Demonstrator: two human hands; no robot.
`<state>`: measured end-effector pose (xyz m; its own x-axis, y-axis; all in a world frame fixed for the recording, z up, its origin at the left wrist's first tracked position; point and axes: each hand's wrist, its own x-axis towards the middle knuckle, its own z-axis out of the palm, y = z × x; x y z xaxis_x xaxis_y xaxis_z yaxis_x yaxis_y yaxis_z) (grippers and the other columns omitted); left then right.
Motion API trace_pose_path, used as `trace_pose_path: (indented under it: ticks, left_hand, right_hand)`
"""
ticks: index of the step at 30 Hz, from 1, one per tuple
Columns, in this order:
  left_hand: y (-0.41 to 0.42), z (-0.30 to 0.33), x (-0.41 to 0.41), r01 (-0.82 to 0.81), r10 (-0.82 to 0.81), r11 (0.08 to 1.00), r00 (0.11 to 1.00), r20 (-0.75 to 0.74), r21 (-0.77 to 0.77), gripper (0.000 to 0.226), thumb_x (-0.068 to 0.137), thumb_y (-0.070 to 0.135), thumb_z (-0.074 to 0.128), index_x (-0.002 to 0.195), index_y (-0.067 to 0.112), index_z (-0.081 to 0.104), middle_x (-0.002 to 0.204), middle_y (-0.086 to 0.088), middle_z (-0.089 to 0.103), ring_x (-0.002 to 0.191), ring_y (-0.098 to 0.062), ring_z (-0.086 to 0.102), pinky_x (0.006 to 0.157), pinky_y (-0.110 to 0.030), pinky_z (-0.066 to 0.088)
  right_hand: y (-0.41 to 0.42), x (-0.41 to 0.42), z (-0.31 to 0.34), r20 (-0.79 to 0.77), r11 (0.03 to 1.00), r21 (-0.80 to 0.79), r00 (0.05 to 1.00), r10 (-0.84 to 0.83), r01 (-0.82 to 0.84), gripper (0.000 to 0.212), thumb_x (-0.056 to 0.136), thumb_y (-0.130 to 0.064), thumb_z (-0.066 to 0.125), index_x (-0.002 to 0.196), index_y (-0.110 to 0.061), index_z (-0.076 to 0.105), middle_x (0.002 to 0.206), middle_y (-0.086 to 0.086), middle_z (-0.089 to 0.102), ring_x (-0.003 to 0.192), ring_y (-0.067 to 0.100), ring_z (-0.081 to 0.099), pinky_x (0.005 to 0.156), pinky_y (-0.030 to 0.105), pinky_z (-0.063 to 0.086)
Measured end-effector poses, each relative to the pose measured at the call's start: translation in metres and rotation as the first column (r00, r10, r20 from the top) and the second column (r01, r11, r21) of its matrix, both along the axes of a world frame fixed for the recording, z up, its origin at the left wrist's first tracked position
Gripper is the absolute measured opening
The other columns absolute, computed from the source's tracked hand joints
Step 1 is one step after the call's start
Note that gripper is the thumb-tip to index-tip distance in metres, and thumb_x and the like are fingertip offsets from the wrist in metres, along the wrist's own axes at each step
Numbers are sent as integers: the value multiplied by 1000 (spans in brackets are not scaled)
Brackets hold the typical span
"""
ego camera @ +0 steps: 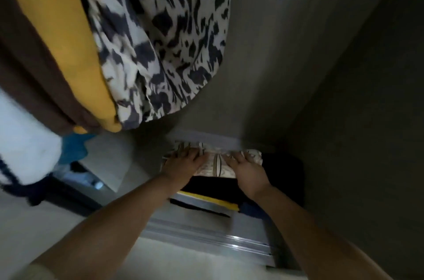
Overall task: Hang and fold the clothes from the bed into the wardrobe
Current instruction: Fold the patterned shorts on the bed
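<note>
Both my bare forearms reach forward and down into the bottom of the wardrobe (309, 73), roughly parallel, wrists nearly straight. My left hand (183, 165) lies palm down with its fingers stretched out flat on the left part of a folded cream garment with dark stripes (215, 166). My right hand (246, 170) lies the same way on the right part, fingers extended and pressing on the cloth; neither hand curls round anything. The fingertips of both hands reach toward the back edge of the garment, just under a grey ledge (206, 138).

The striped garment sits on top of a stack of folded clothes (213, 190): dark cloth right beneath it, then a yellow band and something blue at the lower right. In front of the stack runs a metal sliding track (218, 236).

Above my hands hang a black-and-white patterned garment (165, 34), a yellow one (62, 36) beside it and a brown one (29, 68) further left. The picture is blurred, so fine details stay unclear.
</note>
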<state>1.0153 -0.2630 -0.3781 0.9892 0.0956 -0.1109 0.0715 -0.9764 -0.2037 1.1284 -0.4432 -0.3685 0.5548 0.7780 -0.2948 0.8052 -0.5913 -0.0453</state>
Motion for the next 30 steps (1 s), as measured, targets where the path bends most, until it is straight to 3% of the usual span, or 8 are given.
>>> trace_pose_path:
  ticks: [2, 5, 11, 17, 20, 24, 27, 30]
  left_hand:
    - [16, -43, 23, 4, -3, 1000, 998, 64, -25, 63, 77, 1, 37, 132, 21, 57, 124, -13, 62, 111, -34, 62, 78, -42, 57]
    - [42, -122, 59, -21, 24, 999, 997, 74, -45, 68, 90, 2, 33, 151, 31, 21, 156, -6, 26, 142, -32, 27, 105, -48, 37]
    - [53, -253, 70, -3, -3, 992, 999, -46, -127, 74, 96, 3, 35, 151, 35, -3, 161, 1, -6, 147, -29, -8, 114, -54, 14]
    - [64, -294, 45, 64, -136, 921, 977, -164, -384, 91, 90, 33, 48, 144, 40, -24, 147, 7, -42, 128, -21, -48, 113, -53, -9]
    - [62, -289, 44, 20, -125, 919, 962, -242, -394, 91, 88, 65, 43, 145, 39, -23, 146, 6, -43, 129, -20, -47, 112, -54, -9]
    - [50, -236, 50, -95, -54, 887, 950, -306, -453, 84, 89, 65, 42, 152, 34, -4, 158, 3, -23, 142, -18, -28, 115, -52, -5]
    - [40, -163, 59, -54, -12, 872, 991, -130, -486, 66, 96, 52, 42, 152, 30, 16, 161, -3, 3, 148, -21, -1, 116, -44, 6]
    - [29, -79, 63, -30, 90, 832, 993, 80, -555, 55, 97, 44, 45, 147, 26, 34, 156, -8, 26, 143, -21, 25, 112, -35, 27]
  right_hand:
    - [14, 18, -38, 13, 999, 21, 999, -38, 38, 88, 87, 13, 45, 154, -32, 9, 161, -2, 9, 147, 33, 8, 103, 45, 43]
    - [29, 43, -102, 31, 995, 53, 996, -88, 87, 85, 89, 10, 45, 154, -32, 9, 161, -3, 8, 148, 32, 5, 106, 45, 40]
    - [36, 45, -225, 15, 994, -49, 995, -96, 96, 88, 91, 6, 44, 153, -35, -2, 162, -1, -9, 145, 38, -15, 112, 61, 21]
    - [8, 39, -281, -51, 1000, -5, 999, -4, 3, 82, 89, -73, 30, 138, -48, -31, 153, -1, -36, 131, 33, -45, 105, 69, -14]
    - [12, 39, -282, -54, 998, -61, 998, -23, 20, 74, 87, -76, 17, 137, -49, -31, 152, -3, -37, 131, 31, -45, 106, 68, -17]
    - [23, 33, -233, -112, 991, -116, 990, -84, 71, 60, 98, -60, 11, 148, -42, -16, 158, -3, -24, 141, 30, -31, 108, 65, -16]
    - [25, 29, -160, -49, 991, -38, 991, -127, 126, 56, 103, -45, 15, 154, -30, -2, 162, 1, -5, 148, 25, -10, 115, 57, -5]
    - [22, 25, -75, -75, 969, 158, 981, -178, 188, 49, 104, -35, 26, 152, -22, 24, 155, 3, 28, 138, 22, 32, 112, 37, 28]
